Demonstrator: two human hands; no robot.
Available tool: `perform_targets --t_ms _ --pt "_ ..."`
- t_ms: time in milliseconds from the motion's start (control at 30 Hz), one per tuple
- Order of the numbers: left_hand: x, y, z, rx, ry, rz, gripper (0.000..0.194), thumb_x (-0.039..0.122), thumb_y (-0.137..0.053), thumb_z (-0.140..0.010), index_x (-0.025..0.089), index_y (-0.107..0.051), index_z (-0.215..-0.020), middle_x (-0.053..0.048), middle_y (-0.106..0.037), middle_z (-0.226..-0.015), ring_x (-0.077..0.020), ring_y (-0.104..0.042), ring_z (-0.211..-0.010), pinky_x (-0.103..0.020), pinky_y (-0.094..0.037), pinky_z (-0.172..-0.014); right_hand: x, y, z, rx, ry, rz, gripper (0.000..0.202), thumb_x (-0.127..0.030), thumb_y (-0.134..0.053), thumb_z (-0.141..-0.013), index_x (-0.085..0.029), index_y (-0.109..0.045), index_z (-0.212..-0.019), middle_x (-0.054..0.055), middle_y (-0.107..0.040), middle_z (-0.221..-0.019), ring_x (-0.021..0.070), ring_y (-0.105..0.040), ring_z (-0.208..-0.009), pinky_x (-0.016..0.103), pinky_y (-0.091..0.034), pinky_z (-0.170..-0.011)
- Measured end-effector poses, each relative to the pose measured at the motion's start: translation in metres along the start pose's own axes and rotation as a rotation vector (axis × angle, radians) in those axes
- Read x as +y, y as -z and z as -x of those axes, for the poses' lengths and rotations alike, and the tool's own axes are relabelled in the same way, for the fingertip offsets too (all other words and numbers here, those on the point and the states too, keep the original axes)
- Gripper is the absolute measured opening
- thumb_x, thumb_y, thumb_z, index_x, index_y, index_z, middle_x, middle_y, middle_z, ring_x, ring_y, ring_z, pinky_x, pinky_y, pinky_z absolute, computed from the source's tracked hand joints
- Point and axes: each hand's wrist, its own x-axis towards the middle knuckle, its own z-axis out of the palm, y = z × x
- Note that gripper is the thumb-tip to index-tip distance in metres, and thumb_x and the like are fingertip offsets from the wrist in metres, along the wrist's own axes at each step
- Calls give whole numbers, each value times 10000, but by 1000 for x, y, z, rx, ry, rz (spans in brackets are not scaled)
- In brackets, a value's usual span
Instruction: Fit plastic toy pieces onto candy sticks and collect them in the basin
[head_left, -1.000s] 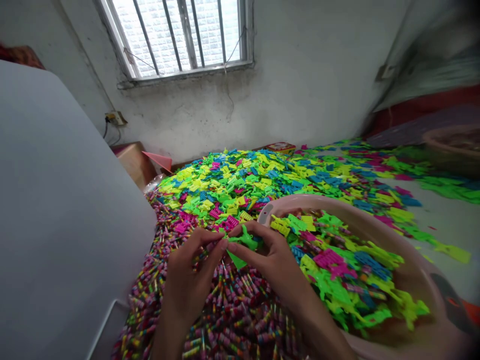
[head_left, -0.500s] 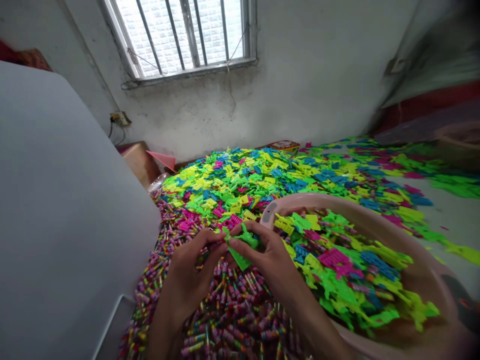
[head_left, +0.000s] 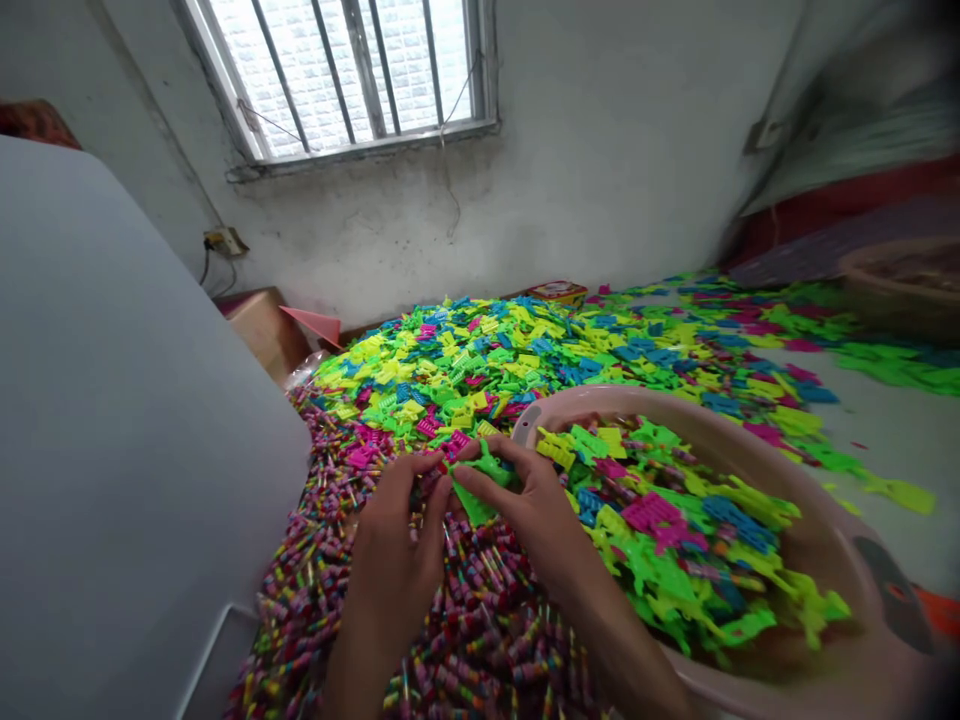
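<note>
My right hand grips a green plastic piece between thumb and fingers. Right against it is my left hand, thumb and fingertips pinched at the piece's left end; whatever small thing they hold there is too hidden to make out. Both hands are above a pile of small multicoloured striped tubes. Just right of my right hand stands a pink basin holding green, yellow, blue and magenta plastic pieces mixed with some tubes.
A large heap of flat coloured plastic pieces lies beyond the hands, spreading right across the floor. A white panel fills the left side. Behind are a cardboard box, a barred window and, at far right, another basin.
The view has shifted slightly to the right, so the surroundings appear further left. My left hand has turned a little more upright; my right hand still holds the green piece.
</note>
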Motion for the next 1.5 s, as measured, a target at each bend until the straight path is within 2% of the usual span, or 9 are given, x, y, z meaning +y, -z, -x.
perform_targets --t_ms 133,233,300,600,800,967,1133,1300,1500 --pt "3 -9 3 16 -143 -151 320 297 -640 -913 224 -493 -1188 -92 -627 -1105 -258 -614 -1069 -413 -532 -911 3 1 -3 36 9 9 204 -397 -753 -782 -213 -726 -866 16 -693 -895 219 -640 -916 299 -498 -813" --pt "1 -15 3 2 -163 -250 518 309 -766 -801 213 -456 -1205 -99 -612 -1107 -296 -595 -1079 -465 -536 -910 5 3 -4 24 -30 -5 238 -418 -769 -761 -208 -729 -866 17 -687 -873 208 -639 -852 289 -505 -747" --pt "-1 -18 3 33 -169 -297 559 274 -800 -754 208 -454 -1188 -95 -610 -1084 -306 -598 -1063 -473 -544 -894 6 3 -5 10 -44 -17 251 -417 -783 -750 -205 -731 -873 11 -679 -849 195 -630 -811 279 -500 -720" --pt "-8 -9 0 -1 -235 -270 532 270 -816 -746 213 -463 -1140 -69 -624 -1027 -266 -629 -985 -409 -560 -849 5 -3 -2 4 -70 -79 264 -412 -803 -730 -211 -721 -881 -9 -667 -826 182 -624 -774 273 -502 -699" --pt "-16 -5 -1 -16 -223 -245 565 292 -831 -738 221 -469 -1166 -63 -631 -1057 -248 -637 -1007 -380 -553 -866 11 -6 -2 2 22 -6 169 -344 -756 -793 -216 -710 -893 -3 -663 -893 185 -616 -880 257 -484 -763" --pt "-21 -1 -1 -27 -224 -199 524 326 -825 -751 227 -492 -1143 -42 -641 -1021 -216 -650 -914 -328 -558 -775 12 -5 -2 -48 43 13 166 -348 -744 -812 -213 -700 -897 -14 -654 -874 168 -612 -837 248 -483 -742" --pt "-17 -13 -3 -61 -300 -132 418 281 -718 -866 244 -517 -1231 -49 -658 -1060 -226 -635 -1019 -351 -540 -871 5 0 -2 -16 46 29 191 -349 -776 -775 -207 -724 -891 -12 -679 -859 166 -623 -818 249 -484 -746" --pt "-10 -29 -2 25 -193 -150 497 282 -736 -847 197 -488 -1269 -95 -635 -1134 -260 -618 -1059 -405 -529 -918 6 9 -8 10 63 8 195 -350 -772 -771 -207 -716 -890 -11 -681 -871 172 -628 -837 255 -489 -749" --pt "-10 -27 -2 -14 -223 -208 506 318 -720 -864 201 -478 -1292 -105 -618 -1146 -291 -577 -1119 -458 -505 -956 4 11 -9 0 85 54 190 -364 -757 -794 -206 -713 -889 -6 -683 -889 173 -632 -866 255 -486 -772"
